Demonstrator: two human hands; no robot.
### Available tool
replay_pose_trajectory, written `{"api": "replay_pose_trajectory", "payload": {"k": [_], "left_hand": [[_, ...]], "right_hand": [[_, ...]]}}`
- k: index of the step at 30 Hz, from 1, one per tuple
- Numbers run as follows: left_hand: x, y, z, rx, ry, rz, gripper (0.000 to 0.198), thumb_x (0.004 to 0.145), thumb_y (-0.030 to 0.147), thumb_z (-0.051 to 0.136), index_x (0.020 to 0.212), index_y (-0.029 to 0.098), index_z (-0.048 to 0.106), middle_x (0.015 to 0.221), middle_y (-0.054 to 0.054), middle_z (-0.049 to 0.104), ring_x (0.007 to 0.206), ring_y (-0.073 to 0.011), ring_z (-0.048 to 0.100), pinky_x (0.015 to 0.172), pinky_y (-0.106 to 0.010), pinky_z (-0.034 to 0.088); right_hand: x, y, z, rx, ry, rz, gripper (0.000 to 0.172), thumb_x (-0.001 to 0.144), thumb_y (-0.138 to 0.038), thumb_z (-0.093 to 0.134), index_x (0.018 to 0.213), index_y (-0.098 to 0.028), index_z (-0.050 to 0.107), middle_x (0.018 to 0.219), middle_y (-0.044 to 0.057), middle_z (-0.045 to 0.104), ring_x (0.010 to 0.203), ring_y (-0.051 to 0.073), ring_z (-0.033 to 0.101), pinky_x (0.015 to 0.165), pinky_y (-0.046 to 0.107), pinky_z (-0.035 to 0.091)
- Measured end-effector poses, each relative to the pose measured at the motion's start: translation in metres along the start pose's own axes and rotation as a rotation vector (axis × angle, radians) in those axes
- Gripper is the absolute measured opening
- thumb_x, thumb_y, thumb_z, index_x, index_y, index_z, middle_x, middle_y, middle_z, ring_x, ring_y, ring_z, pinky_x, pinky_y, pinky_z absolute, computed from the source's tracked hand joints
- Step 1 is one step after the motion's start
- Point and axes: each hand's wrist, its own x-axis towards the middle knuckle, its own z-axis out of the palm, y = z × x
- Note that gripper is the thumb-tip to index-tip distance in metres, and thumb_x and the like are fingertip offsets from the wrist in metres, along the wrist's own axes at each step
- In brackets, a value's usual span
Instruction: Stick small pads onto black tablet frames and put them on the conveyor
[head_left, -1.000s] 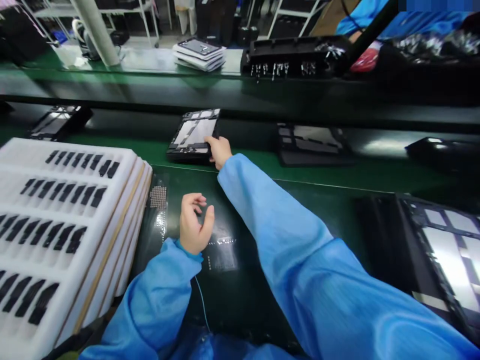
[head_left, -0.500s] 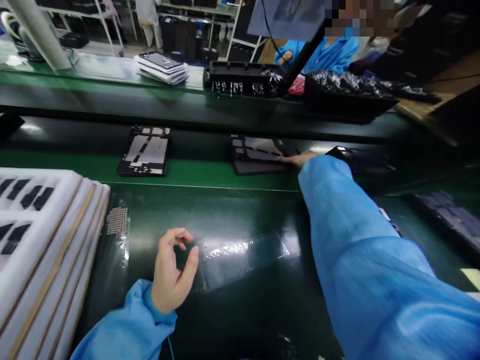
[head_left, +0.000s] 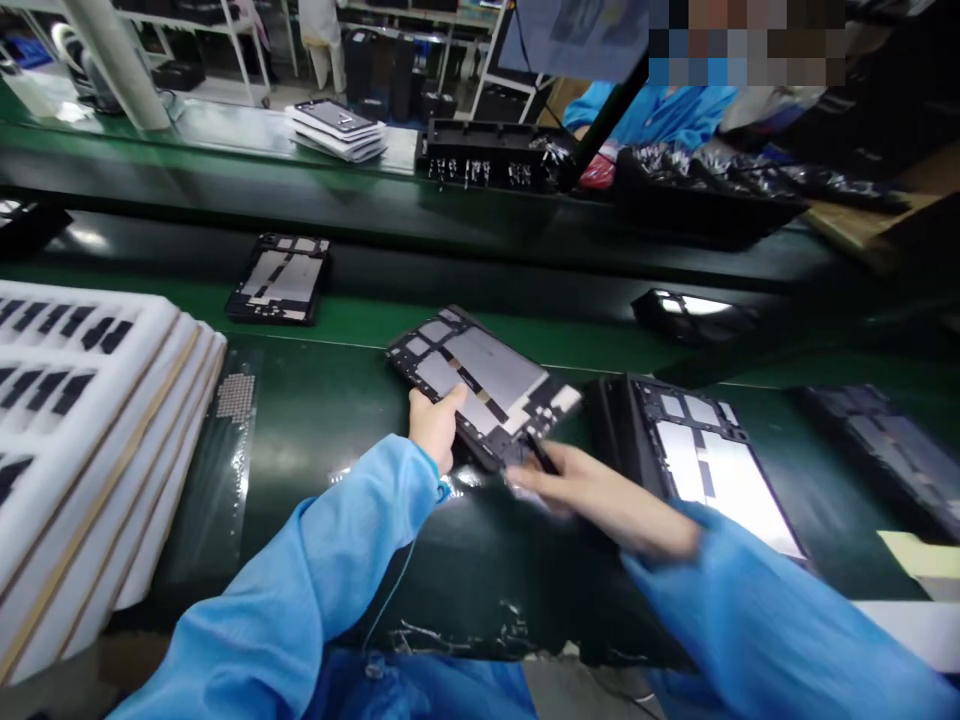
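On the dark work mat (head_left: 322, 440) in front of the person, a tablet chassis (head_left: 480, 385) sits angled, inner side up, with grey plates and black frame showing; far corner points toward the green conveyor belt (head_left: 352, 320), near edge slightly raised off the mat. Left hand (head_left: 433, 425) grips the chassis's near-left edge, thumb on top, fingers curled under. Right hand (head_left: 600, 495) is motion-blurred, fingers stretched out flat to the near-right corner and touching it; cannot tell if it actually pinches. Both sleeves are blue. Just right of the held part, a second chassis (head_left: 705, 460) lies in a black holder, reflecting light. Stack of white foam trays (head_left: 90, 400) with rows of small black parts sits at the left edge of the mat. One more chassis on the belt (head_left: 279, 278), left of centre; a glossy dark item (head_left: 694, 312) on the belt to the right, too dim to name. Far bench holds a stack of flat panels (head_left: 337, 128) and a black parts tray (head_left: 487, 150). Co-worker's blue sleeve (head_left: 675, 105) behind that bench.
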Motion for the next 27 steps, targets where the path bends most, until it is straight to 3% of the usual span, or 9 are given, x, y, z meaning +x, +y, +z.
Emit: {"api": "replay_pose_trajectory", "payload": {"k": [4, 8, 11, 14, 16, 19, 22, 25, 27], "left_hand": [[-0.043, -0.002, -0.053, 0.386, -0.242, 0.097, 0.043, 0.105, 0.045, 0.075, 0.137, 0.016, 0.069, 0.132, -0.011, 0.073, 0.115, -0.0215, 0.073, 0.101, -0.042, 0.068], [-0.087, -0.002, -0.101, 0.703, -0.47, 0.226, 0.04, 0.106, 0.051, 0.073, 0.127, 0.017, 0.073, 0.121, -0.009, 0.075, 0.103, -0.0187, 0.073, 0.088, -0.037, 0.07], [-0.097, 0.013, -0.114, 0.904, -0.563, 0.325, 0.04, 0.107, 0.054, 0.07, 0.128, 0.019, 0.072, 0.123, -0.01, 0.075, 0.103, -0.0184, 0.072, 0.087, -0.036, 0.069], [-0.076, 0.053, -0.128, 1.075, -0.607, 0.37, 0.032, 0.101, 0.049, 0.079, 0.109, 0.018, 0.075, 0.111, -0.007, 0.075, 0.103, -0.0189, 0.07, 0.098, -0.041, 0.067], [-0.048, 0.084, -0.144, 1.142, -0.569, 0.388, 0.027, 0.079, 0.033, 0.099, 0.085, 0.019, 0.076, 0.097, -0.005, 0.071, 0.112, -0.0259, 0.067, 0.118, -0.055, 0.057], [-0.005, 0.114, -0.173, 1.232, -0.556, 0.32, 0.035, 0.055, 0.016, 0.106, 0.077, 0.021, 0.08, 0.091, -0.003, 0.066, 0.122, -0.0339, 0.066, 0.132, -0.069, 0.039], [0.011, 0.115, -0.187, 1.325, -0.612, 0.275, 0.035, 0.056, 0.023, 0.107, 0.078, 0.019, 0.08, 0.097, 0.0, 0.065, 0.128, -0.035, 0.068, 0.132, -0.075, 0.032], [0.005, 0.108, -0.18, 1.294, -0.601, 0.248, 0.033, 0.069, 0.033, 0.102, 0.075, 0.013, 0.076, 0.096, 0.001, 0.06, 0.133, -0.0347, 0.069, 0.129, -0.077, 0.033], [-0.002, 0.107, -0.171, 1.306, -0.593, 0.247, 0.034, 0.069, 0.031, 0.101, 0.077, 0.011, 0.075, 0.098, 0.001, 0.06, 0.137, -0.0347, 0.067, 0.128, -0.076, 0.037]], "right_hand": [[-0.099, 0.029, -0.004, -0.016, -0.119, -0.186, 0.057, 0.1, -0.072, 0.061, 0.069, -0.027, 0.077, 0.076, 0.012, 0.069, 0.07, 0.027, 0.069, 0.062, 0.043, 0.06], [-0.12, 0.037, 0.001, 0.07, -0.004, -0.37, 0.054, 0.102, -0.069, 0.056, 0.076, -0.036, 0.09, 0.059, 0.013, 0.065, 0.051, 0.028, 0.064, 0.042, 0.042, 0.051], [-0.094, 0.024, 0.03, 0.175, -0.024, -0.529, 0.039, 0.1, -0.066, 0.068, 0.085, -0.038, 0.092, 0.057, 0.009, 0.064, 0.049, 0.024, 0.062, 0.039, 0.036, 0.047], [-0.05, -0.002, 0.069, 0.168, -0.08, -0.613, 0.013, 0.096, -0.047, 0.088, 0.104, -0.038, 0.091, 0.077, 0.006, 0.076, 0.063, 0.021, 0.07, 0.046, 0.031, 0.055], [-0.015, -0.015, 0.095, 0.09, -0.09, -0.663, 0.015, 0.095, -0.037, 0.091, 0.109, -0.036, 0.089, 0.097, 0.005, 0.082, 0.084, 0.021, 0.078, 0.065, 0.032, 0.066], [0.035, -0.018, 0.133, -0.104, -0.136, -0.668, 0.012, 0.099, -0.032, 0.085, 0.111, -0.029, 0.086, 0.111, 0.004, 0.086, 0.101, 0.022, 0.081, 0.094, 0.037, 0.07], [0.062, -0.005, 0.157, -0.21, -0.226, -0.626, 0.015, 0.104, -0.03, 0.078, 0.117, -0.024, 0.079, 0.111, 0.004, 0.086, 0.099, 0.021, 0.082, 0.093, 0.036, 0.069], [0.065, 0.005, 0.163, -0.238, -0.264, -0.619, 0.015, 0.105, -0.031, 0.075, 0.118, -0.024, 0.076, 0.115, 0.004, 0.085, 0.106, 0.021, 0.081, 0.096, 0.036, 0.068], [0.061, 0.006, 0.162, -0.23, -0.261, -0.619, 0.014, 0.106, -0.032, 0.076, 0.118, -0.025, 0.076, 0.118, 0.004, 0.084, 0.112, 0.022, 0.081, 0.102, 0.037, 0.067]]}}
